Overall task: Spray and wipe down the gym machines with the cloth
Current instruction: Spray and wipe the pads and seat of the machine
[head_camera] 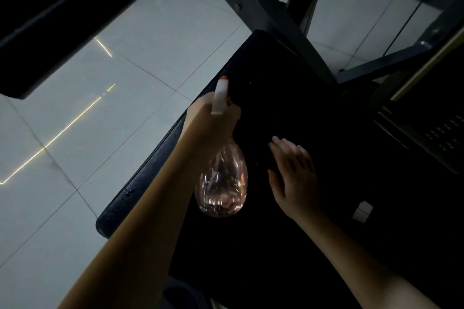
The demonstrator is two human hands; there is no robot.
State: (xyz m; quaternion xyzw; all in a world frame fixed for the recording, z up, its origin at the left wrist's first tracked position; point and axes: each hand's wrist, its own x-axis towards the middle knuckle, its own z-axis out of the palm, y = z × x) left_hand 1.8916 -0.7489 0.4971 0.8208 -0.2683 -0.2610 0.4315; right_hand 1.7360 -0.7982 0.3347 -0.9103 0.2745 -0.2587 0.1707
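Observation:
A black padded seat [160,175] of a gym machine fills the middle of the view. My left hand [208,120] grips the neck of a clear pinkish spray bottle [222,183], whose white head and red nozzle [221,94] point away from me over the pad. My right hand [292,170] lies flat on the dark pad with straight fingers, just right of the bottle. The pad under that hand is too dark to show whether a cloth lies there.
Dark steel frame bars [263,7] of the machine rise at the top right. Another black pad [62,20] hangs at the upper left. Pale floor tiles [88,133] lie to the left. A perforated panel [442,133] and a small white tab [362,211] sit at the right.

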